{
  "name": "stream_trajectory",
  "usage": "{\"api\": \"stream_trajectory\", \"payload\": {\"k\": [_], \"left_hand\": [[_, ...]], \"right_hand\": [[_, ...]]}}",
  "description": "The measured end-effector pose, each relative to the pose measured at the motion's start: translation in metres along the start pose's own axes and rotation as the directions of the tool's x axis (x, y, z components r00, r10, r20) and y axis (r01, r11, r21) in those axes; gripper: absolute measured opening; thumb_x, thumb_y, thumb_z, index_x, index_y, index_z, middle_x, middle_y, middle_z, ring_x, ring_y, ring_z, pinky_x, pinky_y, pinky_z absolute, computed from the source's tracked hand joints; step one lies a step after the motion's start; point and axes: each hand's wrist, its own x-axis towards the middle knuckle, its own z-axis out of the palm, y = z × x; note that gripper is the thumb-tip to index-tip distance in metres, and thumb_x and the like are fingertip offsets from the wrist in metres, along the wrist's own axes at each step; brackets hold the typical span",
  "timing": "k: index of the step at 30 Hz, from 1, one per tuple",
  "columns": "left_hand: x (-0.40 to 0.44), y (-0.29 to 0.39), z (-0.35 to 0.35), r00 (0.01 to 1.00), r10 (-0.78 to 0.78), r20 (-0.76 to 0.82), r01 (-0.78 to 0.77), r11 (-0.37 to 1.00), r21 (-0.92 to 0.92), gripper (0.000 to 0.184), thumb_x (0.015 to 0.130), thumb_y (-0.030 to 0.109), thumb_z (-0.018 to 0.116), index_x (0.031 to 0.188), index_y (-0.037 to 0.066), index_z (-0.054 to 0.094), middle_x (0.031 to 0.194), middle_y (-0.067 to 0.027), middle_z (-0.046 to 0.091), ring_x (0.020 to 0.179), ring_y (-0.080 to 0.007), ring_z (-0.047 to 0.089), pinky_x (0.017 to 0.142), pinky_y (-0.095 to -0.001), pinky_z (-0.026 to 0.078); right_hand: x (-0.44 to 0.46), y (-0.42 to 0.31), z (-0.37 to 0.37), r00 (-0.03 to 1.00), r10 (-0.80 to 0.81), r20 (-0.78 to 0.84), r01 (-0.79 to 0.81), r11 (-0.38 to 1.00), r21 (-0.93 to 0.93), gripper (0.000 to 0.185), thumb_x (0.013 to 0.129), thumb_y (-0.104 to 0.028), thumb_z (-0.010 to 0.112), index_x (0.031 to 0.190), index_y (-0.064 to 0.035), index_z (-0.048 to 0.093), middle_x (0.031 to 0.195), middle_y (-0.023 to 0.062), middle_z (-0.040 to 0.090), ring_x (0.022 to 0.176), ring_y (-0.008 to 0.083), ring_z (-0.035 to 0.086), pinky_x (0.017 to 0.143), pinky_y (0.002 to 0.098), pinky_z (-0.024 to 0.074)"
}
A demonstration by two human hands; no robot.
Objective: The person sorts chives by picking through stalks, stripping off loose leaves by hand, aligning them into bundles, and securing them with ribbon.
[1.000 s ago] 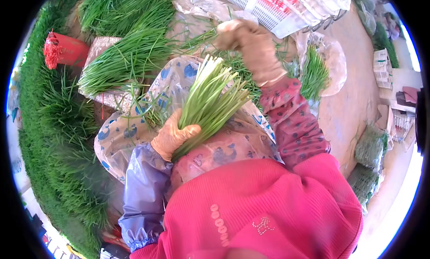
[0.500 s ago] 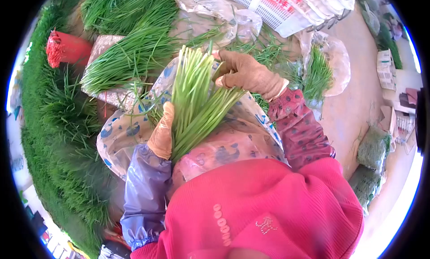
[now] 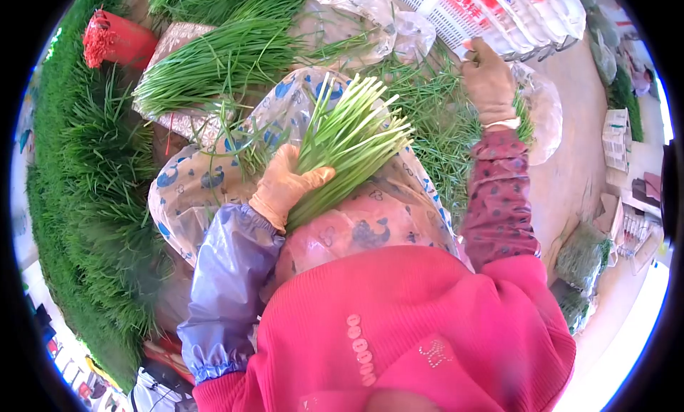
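Note:
A bundle of green chives point(image 3: 360, 130) lies slanted across my lap, its pale cut ends fanned toward the upper right. My left hand point(image 3: 288, 184), in a tan glove, is wrapped round the lower part with the thumb across the stems. Away to the right, my right hand point(image 3: 488, 83), in a brown glove with a bare fingertip showing, reaches out over loose green trimmings point(image 3: 434, 120) on the floor. Nothing shows in it; its fingers point forward and are partly hidden. Beneath the bundle is a clear apron point(image 3: 214, 187) printed with blue whales.
More chives point(image 3: 221, 59) lie on a patterned block point(image 3: 174, 45) beside a red container point(image 3: 121, 38) at the upper left. A dense row of chives point(image 3: 92, 198) lines the left side. White printed packs point(image 3: 491, 13) and a clear plastic bag point(image 3: 545, 112) lie at the upper right.
My right hand has left the bundle and moved out to the right. My left hand has turned the bundle so its cut ends lean right, with the thumb now across it.

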Motion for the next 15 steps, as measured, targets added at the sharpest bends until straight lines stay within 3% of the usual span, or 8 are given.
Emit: {"api": "stream_trajectory", "payload": {"k": [3, 4, 7, 9, 10, 12, 13, 15], "left_hand": [[0.001, 0.004, 0.004, 0.998, 0.008, -0.064, -0.001, 0.995, 0.103, 0.036, 0.078, 0.014, 0.079, 0.100, 0.002, 0.053, 0.092, -0.0030, 0.062, 0.084, -0.0095, 0.056, 0.075, -0.0261, 0.049], [0.003, -0.003, 0.003, 0.997, 0.024, -0.071, -0.015, 0.992, 0.128, 0.037, 0.078, 0.015, 0.080, 0.099, 0.002, 0.053, 0.090, -0.0027, 0.062, 0.082, -0.0093, 0.056, 0.074, -0.0258, 0.049], [0.006, -0.007, 0.002, 0.997, -0.003, -0.082, 0.017, 0.984, 0.175, 0.038, 0.077, 0.017, 0.081, 0.098, 0.002, 0.053, 0.088, -0.0021, 0.062, 0.079, -0.0090, 0.055, 0.071, -0.0255, 0.048], [0.001, 0.008, 0.005, 0.996, -0.002, -0.092, 0.021, 0.979, 0.204, 0.042, 0.076, 0.018, 0.081, 0.102, 0.001, 0.053, 0.088, -0.0026, 0.062, 0.080, -0.0089, 0.055, 0.071, -0.0254, 0.049], [-0.001, 0.014, 0.006, 0.995, -0.004, -0.096, 0.023, 0.978, 0.208, 0.042, 0.076, 0.018, 0.081, 0.102, 0.001, 0.053, 0.088, -0.0026, 0.062, 0.080, -0.0089, 0.055, 0.071, -0.0254, 0.049], [-0.005, 0.019, 0.004, 0.995, -0.045, -0.088, 0.064, 0.970, 0.234, 0.040, 0.079, 0.014, 0.078, 0.108, 0.001, 0.053, 0.095, -0.0040, 0.062, 0.084, -0.0099, 0.057, 0.076, -0.0261, 0.049], [-0.007, 0.021, 0.002, 0.994, -0.048, -0.095, 0.069, 0.971, 0.230, 0.040, 0.079, 0.014, 0.078, 0.108, 0.001, 0.053, 0.095, -0.0040, 0.062, 0.084, -0.0099, 0.057, 0.076, -0.0261, 0.049], [-0.008, 0.023, -0.007, 0.977, -0.195, 0.087, 0.208, 0.961, -0.184, 0.040, 0.083, 0.014, 0.074, 0.115, 0.001, 0.052, 0.105, -0.0044, 0.060, 0.094, -0.0116, 0.056, 0.085, -0.0276, 0.047]], "right_hand": [[-0.010, -0.007, -0.007, 0.974, -0.223, -0.036, 0.221, 0.974, -0.055, 0.033, 0.081, -0.025, 0.069, 0.109, -0.0089, 0.065, 0.113, 0.0135, 0.064, 0.106, 0.0295, 0.060, 0.093, 0.0381, 0.0465], [-0.018, -0.015, -0.006, 0.917, -0.397, -0.024, 0.398, 0.914, 0.082, 0.037, 0.079, -0.027, 0.071, 0.111, -0.0090, 0.064, 0.116, 0.0133, 0.063, 0.110, 0.0296, 0.058, 0.095, 0.0389, 0.0443], [-0.057, -0.067, 0.002, 0.665, -0.747, -0.017, 0.714, 0.628, 0.310, 0.042, 0.075, -0.032, 0.075, 0.110, -0.0117, 0.065, 0.118, 0.0094, 0.062, 0.120, 0.0265, 0.051, 0.104, 0.0430, 0.0360], [-0.081, -0.106, 0.006, 0.481, -0.877, -0.018, 0.874, 0.477, 0.096, 0.031, 0.075, -0.028, 0.071, 0.102, -0.0129, 0.067, 0.109, 0.0034, 0.064, 0.115, 0.0220, 0.053, 0.102, 0.0459, 0.0344], [-0.081, -0.113, 0.015, 0.480, -0.877, -0.022, 0.874, 0.476, 0.101, 0.031, 0.075, -0.028, 0.071, 0.102, -0.0129, 0.067, 0.109, 0.0034, 0.064, 0.115, 0.0220, 0.053, 0.102, 0.0459, 0.0344], [-0.077, -0.116, 0.043, 0.201, -0.977, 0.064, 0.938, 0.211, 0.274, 0.021, 0.073, -0.023, 0.065, 0.091, -0.0134, 0.068, 0.095, -0.0021, 0.064, 0.108, 0.0188, 0.054, 0.098, 0.0498, 0.0340], [-0.075, -0.116, 0.054, 0.128, -0.992, 0.017, 0.937, 0.127, 0.325, 0.013, 0.070, -0.020, 0.059, 0.080, -0.0128, 0.065, 0.085, -0.0034, 0.061, 0.093, 0.0200, 0.057, 0.088, 0.0452, 0.0423], [-0.076, -0.112, 0.055, 0.153, -0.985, 0.085, 0.906, 0.174, 0.387, 0.013, 0.069, -0.017, 0.062, 0.081, -0.0117, 0.063, 0.088, -0.0010, 0.062, 0.095, 0.0206, 0.059, 0.086, 0.0431, 0.0448]]}}
